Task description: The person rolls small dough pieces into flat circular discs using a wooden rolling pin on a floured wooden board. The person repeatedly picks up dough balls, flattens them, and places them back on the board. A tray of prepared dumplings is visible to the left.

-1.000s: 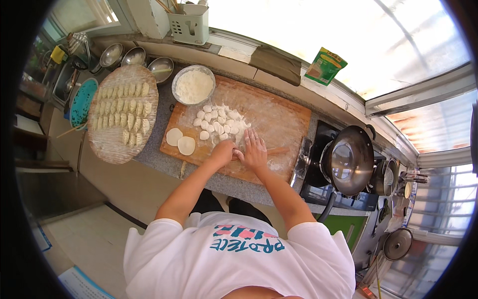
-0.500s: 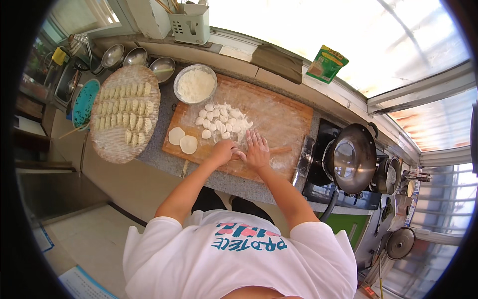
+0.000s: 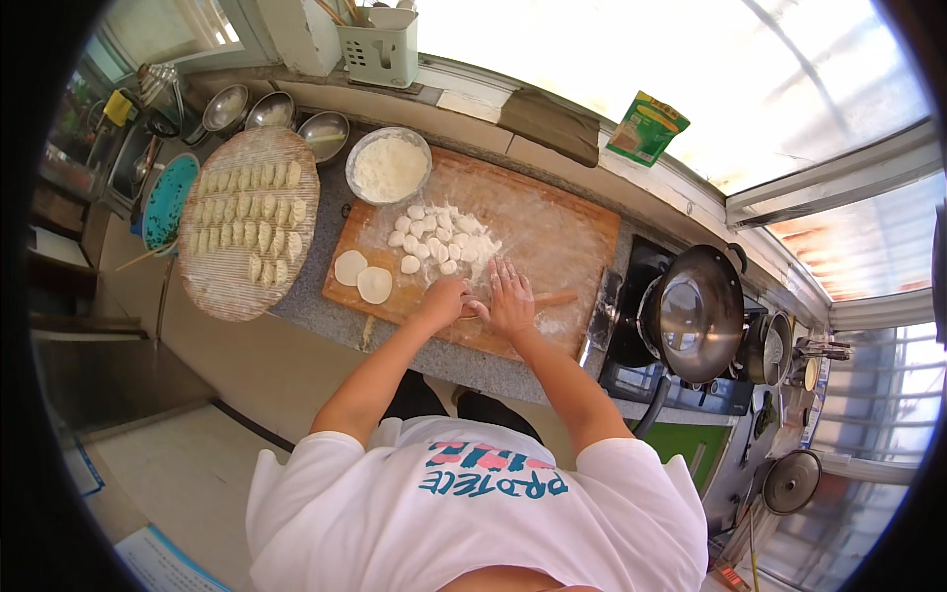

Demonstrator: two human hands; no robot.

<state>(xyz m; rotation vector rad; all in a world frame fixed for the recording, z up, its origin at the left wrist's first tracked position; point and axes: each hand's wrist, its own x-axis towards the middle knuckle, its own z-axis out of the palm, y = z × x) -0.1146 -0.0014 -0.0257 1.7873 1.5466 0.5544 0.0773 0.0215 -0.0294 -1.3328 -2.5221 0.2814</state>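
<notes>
My right hand [image 3: 511, 300] lies flat with its fingers stretched out over a thin wooden rolling pin [image 3: 558, 298], whose right end sticks out past it. Close beside it, my left hand [image 3: 446, 299] is closed with curled fingers at the pin's other end; what they hold is hidden. Both rest on a floured wooden board [image 3: 572, 232]. Just beyond them lies a heap of small floured dough pieces [image 3: 434, 235]. Two round dough wrappers, one [image 3: 349, 267] partly beside the other [image 3: 375, 285], lie at the board's left.
A bowl of flour [image 3: 391, 170] stands at the board's far left corner. Farther left, a round tray [image 3: 222, 296] carries rows of dumplings, near a teal bowl [image 3: 163, 202] of green filling. To the right, a wok [image 3: 700, 316] sits on the stove. A green packet [image 3: 647, 128] leans by the window.
</notes>
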